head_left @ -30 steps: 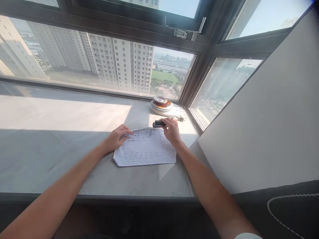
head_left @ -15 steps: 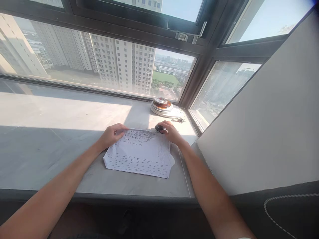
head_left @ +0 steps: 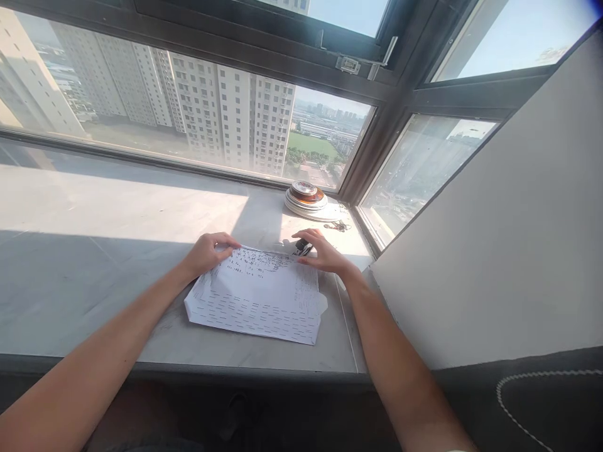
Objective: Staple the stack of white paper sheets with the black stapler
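Observation:
White paper (head_left: pixel 264 295) with handwriting near its top and rows of dashes near the bottom lies on the sill, its edges partly folded. At its upper left corner, my left hand (head_left: pixel 210 252) is closed, pinching the edge between thumb and fingers. My right hand (head_left: pixel 323 251), at the upper right corner, is closed around a small black object with light stripes (head_left: pixel 302 246). The fingers cover part of that object, so its kind is unclear. It sits at the top edge of the paper.
Stacked round discs (head_left: pixel 306 199), white with an amber one, stand by the window corner. Beside them lies a small tangle of thin dark cord (head_left: pixel 336 225). A white wall panel (head_left: pixel 509 232) slopes up on the right. The sill's dark front edge (head_left: pixel 245 371) runs below.
The paper's lower edge has shifted slightly left and down. My right hand has tilted the small black object, showing more of its striped part. My left hand has moved slightly left.

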`<action>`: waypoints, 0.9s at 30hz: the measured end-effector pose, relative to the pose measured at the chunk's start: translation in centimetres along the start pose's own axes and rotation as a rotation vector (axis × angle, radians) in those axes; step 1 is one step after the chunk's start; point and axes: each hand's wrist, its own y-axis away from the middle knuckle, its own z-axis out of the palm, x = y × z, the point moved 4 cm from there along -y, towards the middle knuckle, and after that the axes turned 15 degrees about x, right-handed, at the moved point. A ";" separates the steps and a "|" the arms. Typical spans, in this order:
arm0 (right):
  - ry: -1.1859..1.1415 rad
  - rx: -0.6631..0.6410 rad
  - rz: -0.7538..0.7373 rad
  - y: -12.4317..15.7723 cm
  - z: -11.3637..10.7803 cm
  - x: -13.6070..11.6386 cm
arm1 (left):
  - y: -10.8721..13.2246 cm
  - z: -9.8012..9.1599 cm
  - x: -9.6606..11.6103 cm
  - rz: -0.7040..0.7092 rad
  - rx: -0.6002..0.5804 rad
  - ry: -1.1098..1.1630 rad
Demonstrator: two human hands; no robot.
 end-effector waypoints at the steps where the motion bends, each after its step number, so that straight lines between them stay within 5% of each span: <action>1: 0.006 -0.006 -0.011 0.0 0.1 0.1 | 0.0 -0.1 0.1 -0.004 0.009 -0.003; 27: -0.080 0.012 -0.062 -0.6 0.6 -1.5 | -0.2 -0.4 -0.7 -0.113 -0.084 -0.052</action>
